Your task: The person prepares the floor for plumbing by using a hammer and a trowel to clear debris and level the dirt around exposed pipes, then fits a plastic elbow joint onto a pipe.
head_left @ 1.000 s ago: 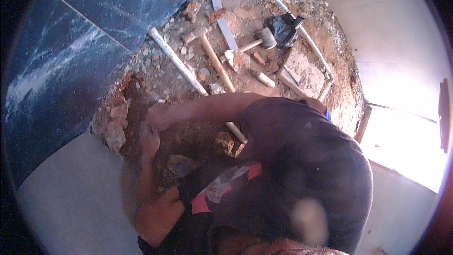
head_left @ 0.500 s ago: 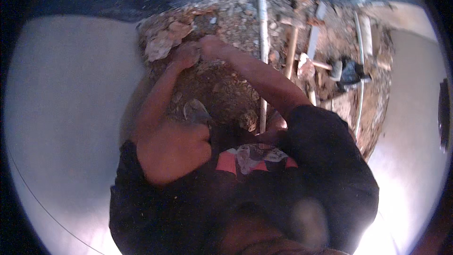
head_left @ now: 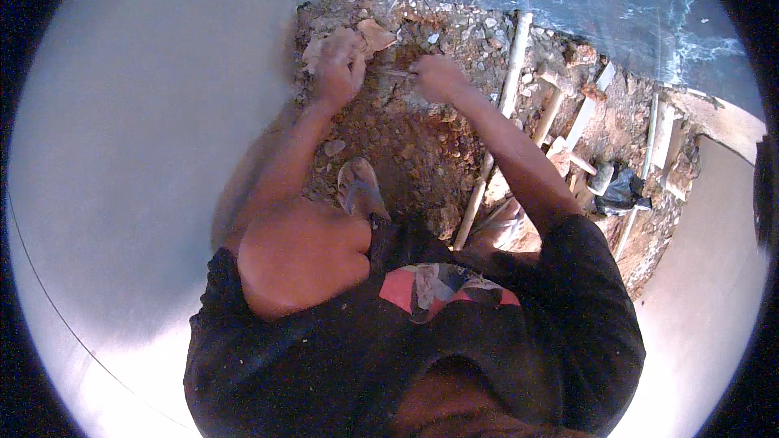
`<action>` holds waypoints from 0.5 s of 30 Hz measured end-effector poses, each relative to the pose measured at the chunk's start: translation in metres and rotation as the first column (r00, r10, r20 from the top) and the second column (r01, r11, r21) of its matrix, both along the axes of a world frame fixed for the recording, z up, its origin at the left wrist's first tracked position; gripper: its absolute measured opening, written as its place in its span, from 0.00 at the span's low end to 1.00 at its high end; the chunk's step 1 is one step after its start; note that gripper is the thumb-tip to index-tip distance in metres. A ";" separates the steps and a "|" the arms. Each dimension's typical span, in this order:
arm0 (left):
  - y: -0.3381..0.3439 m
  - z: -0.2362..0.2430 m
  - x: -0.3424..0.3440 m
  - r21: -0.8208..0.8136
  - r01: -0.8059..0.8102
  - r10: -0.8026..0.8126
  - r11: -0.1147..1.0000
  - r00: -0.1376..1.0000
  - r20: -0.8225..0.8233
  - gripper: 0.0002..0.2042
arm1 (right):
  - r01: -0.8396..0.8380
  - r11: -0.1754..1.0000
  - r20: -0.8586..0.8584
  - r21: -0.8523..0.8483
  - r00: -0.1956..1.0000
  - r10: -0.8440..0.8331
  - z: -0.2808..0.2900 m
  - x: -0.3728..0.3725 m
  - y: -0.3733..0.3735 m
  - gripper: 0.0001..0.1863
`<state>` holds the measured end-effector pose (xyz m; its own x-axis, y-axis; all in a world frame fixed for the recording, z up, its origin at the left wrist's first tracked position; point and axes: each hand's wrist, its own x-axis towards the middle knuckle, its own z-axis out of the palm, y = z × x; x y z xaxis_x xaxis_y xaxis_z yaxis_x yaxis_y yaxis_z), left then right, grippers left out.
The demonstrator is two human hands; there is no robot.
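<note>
My left hand [head_left: 341, 73] is at the far left of the dug soil, over a pale flat stone [head_left: 314, 53]. Motion smears its fingers, so I cannot tell whether it grips the stone. Beside it lies a tan stone chunk [head_left: 376, 35]. My right hand [head_left: 440, 79], a short way to the right, is closed on a thin rod [head_left: 395, 73] that sticks out toward the left hand. What kind of tool the rod is cannot be made out. Loose brown soil [head_left: 398, 138] spreads below both hands.
A long pale pole [head_left: 517, 61] crosses the rubble, partly behind my right arm. Farther right lie a wooden-handled hammer [head_left: 549, 116], a flat bar [head_left: 591, 107], a mallet [head_left: 600, 179] and black plastic [head_left: 623, 191]. Pale walls flank the strip; my sandalled foot [head_left: 359, 184] stands in it.
My hands were close together by the stones and are now apart, the right one farther right. The thin rod now shows. The whole view has turned and shifted.
</note>
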<state>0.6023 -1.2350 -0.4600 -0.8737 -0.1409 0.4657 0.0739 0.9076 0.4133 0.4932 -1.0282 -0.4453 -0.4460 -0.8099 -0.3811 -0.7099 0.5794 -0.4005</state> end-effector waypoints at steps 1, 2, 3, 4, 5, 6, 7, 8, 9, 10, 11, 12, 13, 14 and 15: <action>-0.007 0.004 -0.006 0.011 -0.073 0.072 0.997 0.994 0.082 0.24 | 0.040 0.999 -0.016 -0.007 0.999 -0.041 -0.020 0.002 -0.011 0.11; -0.007 0.022 -0.023 0.023 -0.126 0.120 0.992 0.979 0.163 0.26 | 0.102 0.995 -0.033 -0.009 0.994 -0.102 -0.052 0.004 -0.017 0.10; -0.011 0.032 -0.032 0.014 -0.187 0.177 0.982 0.952 0.249 0.29 | 0.154 0.988 -0.042 -0.024 0.987 -0.155 -0.072 0.003 -0.028 0.09; -0.025 0.024 -0.030 -0.014 -0.179 0.175 0.984 0.939 0.298 0.33 | 0.138 0.990 -0.012 -0.011 0.990 -0.138 -0.071 0.004 -0.039 0.09; -0.041 0.008 -0.025 -0.029 -0.183 0.182 0.983 0.921 0.343 0.36 | 0.108 0.994 0.012 0.011 0.994 -0.108 -0.065 0.002 -0.046 0.09; -0.053 -0.008 -0.015 -0.043 -0.184 0.186 0.982 0.903 0.387 0.39 | 0.080 0.996 0.034 0.034 0.996 -0.081 -0.058 0.003 -0.051 0.09; -0.058 -0.022 -0.017 -0.169 -0.104 0.164 0.980 0.908 0.387 0.42 | 0.063 0.968 0.048 -0.244 0.997 -0.053 -0.079 0.003 -0.046 0.10; -0.058 -0.037 -0.015 -0.288 -0.010 0.133 0.958 0.902 0.411 0.44 | 0.061 0.972 0.032 -0.227 0.998 -0.055 -0.091 0.005 -0.037 0.11; -0.057 -0.051 -0.021 -0.398 0.082 0.100 0.914 0.904 0.416 0.46 | 0.062 0.976 0.015 -0.210 0.998 -0.060 -0.101 0.005 -0.026 0.11; -0.059 -0.064 -0.017 -0.422 0.124 0.089 0.898 0.888 0.451 0.47 | 0.053 0.979 0.021 -0.195 0.999 -0.050 -0.108 0.014 -0.021 0.11; -0.064 -0.077 -0.009 -0.410 0.133 0.099 0.902 0.863 0.496 0.48 | 0.036 0.984 0.046 -0.172 0.999 -0.028 -0.098 0.022 -0.018 0.11; -0.059 -0.095 -0.014 -0.311 0.112 0.076 0.944 0.842 0.534 0.48 | 0.038 0.992 0.060 -0.121 0.998 -0.031 -0.077 0.023 -0.002 0.11; -0.061 -0.103 -0.016 -0.236 0.072 0.075 0.969 0.823 0.563 0.49 | 0.030 0.995 0.076 -0.091 0.997 -0.023 -0.051 0.022 0.008 0.11; -0.077 -0.106 -0.005 -0.203 0.002 0.120 0.979 0.801 0.586 0.49 | 0.012 0.985 0.115 -0.171 0.993 0.008 -0.031 0.023 0.009 0.12; -0.089 -0.116 -0.004 -0.175 -0.046 0.143 0.984 0.790 0.597 0.50 | 0.003 0.971 0.141 -0.239 0.990 0.032 -0.022 0.015 0.015 0.12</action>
